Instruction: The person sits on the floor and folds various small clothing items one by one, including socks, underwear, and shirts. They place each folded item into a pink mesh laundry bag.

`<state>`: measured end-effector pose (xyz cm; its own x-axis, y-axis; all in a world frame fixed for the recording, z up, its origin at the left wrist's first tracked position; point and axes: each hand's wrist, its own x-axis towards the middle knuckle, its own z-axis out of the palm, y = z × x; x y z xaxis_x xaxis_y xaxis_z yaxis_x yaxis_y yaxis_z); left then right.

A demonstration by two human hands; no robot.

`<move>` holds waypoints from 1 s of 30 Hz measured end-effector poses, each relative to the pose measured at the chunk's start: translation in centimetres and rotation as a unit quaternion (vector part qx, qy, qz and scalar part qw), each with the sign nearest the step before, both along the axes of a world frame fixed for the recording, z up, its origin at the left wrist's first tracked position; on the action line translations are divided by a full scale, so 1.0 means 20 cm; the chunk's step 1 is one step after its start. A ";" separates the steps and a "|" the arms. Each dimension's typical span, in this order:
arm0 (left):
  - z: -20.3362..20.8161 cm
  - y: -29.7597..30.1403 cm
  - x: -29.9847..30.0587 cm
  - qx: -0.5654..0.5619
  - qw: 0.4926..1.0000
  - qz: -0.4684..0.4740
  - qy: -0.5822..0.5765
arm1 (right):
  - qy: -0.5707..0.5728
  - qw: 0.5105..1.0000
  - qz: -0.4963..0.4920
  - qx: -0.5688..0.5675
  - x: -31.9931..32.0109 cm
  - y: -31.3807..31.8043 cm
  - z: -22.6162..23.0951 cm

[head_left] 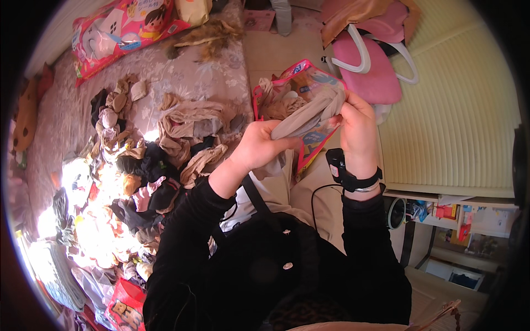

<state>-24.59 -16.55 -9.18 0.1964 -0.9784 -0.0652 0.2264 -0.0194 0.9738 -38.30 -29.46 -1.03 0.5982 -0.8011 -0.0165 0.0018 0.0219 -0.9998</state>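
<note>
A rolled, stretched beige stocking (309, 115) runs between my two hands. My left hand (260, 144) is closed round its lower left end. Its upper right end is looped and gripped in the fingers of my right hand (356, 117), a black band round that wrist. Behind the stocking sits a clear bag with a bright pink edge (302, 157), open at the top. Inside it is more bunched beige hosiery (284, 105). To the left of my left hand, several beige stockings (193, 124) lie loosely bunched on the bed.
A big heap of socks and stockings (146, 165) covers the floral bedspread (160, 66) on the left, partly in glare. A large pink printed package (124, 36) lies at the back. On the right are a pink chair (367, 69), a ribbed cream surface (458, 110) and shelves (464, 220).
</note>
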 end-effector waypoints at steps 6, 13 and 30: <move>-0.04 0.05 0.10 0.030 0.999 0.009 0.014 | 0.108 0.931 0.020 -0.348 0.00 -0.02 0.01; -0.07 0.12 0.17 -0.027 0.993 -0.079 0.080 | -0.004 0.980 0.056 -0.192 -0.05 -0.06 0.04; 0.11 -0.05 0.13 -0.205 0.938 -0.259 0.105 | -0.049 0.873 0.294 -0.387 0.02 0.03 0.18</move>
<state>-21.91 -17.54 -6.91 -0.2877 -0.8904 0.3527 0.4779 0.1856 0.8586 -37.83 -28.80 2.57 0.8775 -0.1039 0.4681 0.3044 -0.6336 -0.7112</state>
